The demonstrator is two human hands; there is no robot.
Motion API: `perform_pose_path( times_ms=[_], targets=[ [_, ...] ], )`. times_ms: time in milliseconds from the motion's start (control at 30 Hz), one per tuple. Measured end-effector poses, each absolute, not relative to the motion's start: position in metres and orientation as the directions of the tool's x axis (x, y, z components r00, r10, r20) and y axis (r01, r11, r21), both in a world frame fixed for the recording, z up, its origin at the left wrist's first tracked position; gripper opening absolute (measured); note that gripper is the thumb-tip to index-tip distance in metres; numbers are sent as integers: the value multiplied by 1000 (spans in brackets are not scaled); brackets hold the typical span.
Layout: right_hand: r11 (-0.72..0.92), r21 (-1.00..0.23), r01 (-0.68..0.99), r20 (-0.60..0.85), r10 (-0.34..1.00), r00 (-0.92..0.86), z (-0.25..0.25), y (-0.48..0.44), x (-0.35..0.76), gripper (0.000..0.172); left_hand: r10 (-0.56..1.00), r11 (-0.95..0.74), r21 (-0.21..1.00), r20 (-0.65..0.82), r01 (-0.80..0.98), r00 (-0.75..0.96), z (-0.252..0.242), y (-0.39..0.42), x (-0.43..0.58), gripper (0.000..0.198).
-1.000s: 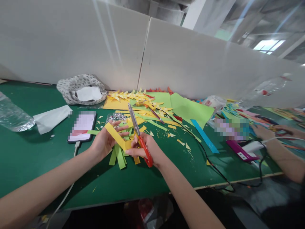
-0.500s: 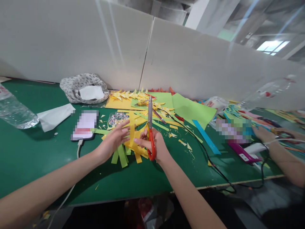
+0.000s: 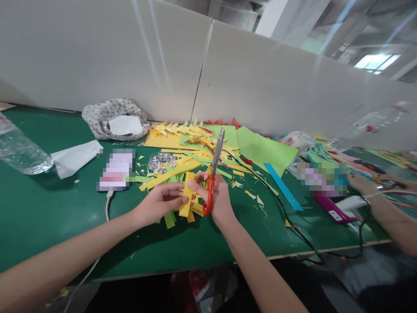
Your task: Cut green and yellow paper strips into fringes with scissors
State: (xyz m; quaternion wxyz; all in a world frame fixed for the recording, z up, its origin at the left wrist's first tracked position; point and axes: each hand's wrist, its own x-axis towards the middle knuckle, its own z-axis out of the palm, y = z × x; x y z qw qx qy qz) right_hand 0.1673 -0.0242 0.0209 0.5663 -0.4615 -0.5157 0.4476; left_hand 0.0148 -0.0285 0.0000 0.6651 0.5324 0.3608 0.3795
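Note:
My left hand (image 3: pixel 159 202) is closed on a folded yellow paper strip (image 3: pixel 186 195), which stands upright between both hands. Red-handled scissors (image 3: pixel 211 182) sit in my right hand (image 3: pixel 220 198), their blades pointing up and away; its thumb and fingers also pinch the yellow strip. Whether the blades are fully closed is hard to see. Beneath the hands lie green paper strips (image 3: pixel 169 220) and more yellow strips on the green table (image 3: pixel 156 256). A long yellow strip (image 3: pixel 172 172) stretches behind the left hand.
A phone (image 3: pixel 117 169) on a white cable, a water bottle (image 3: pixel 22 150) and a patterned cloth bag (image 3: pixel 114 108) are at left. A yellow glue gun (image 3: pixel 197 139) lies behind; its black cord runs right. Green sheets (image 3: pixel 267 150), a purple power strip (image 3: pixel 337 208) and another person's hand (image 3: pixel 361 182) are rightward.
My left hand has gone from spread fingers to gripping the yellow strip, which now appears folded. The scissors have tilted to the right.

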Motion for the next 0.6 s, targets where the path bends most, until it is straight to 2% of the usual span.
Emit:
perform_pose_path(
  times_ms=[200,600],
  targets=[
    [99,-993,-59,96,994,53,28,-27,170,35,855,192,968,-85,-160,512,-2,-30,15,33],
    [132,-989,-59,125,985,117,24,-23,170,35,837,197,976,-121,-88,534,-5,-28,14,36]
  ],
)
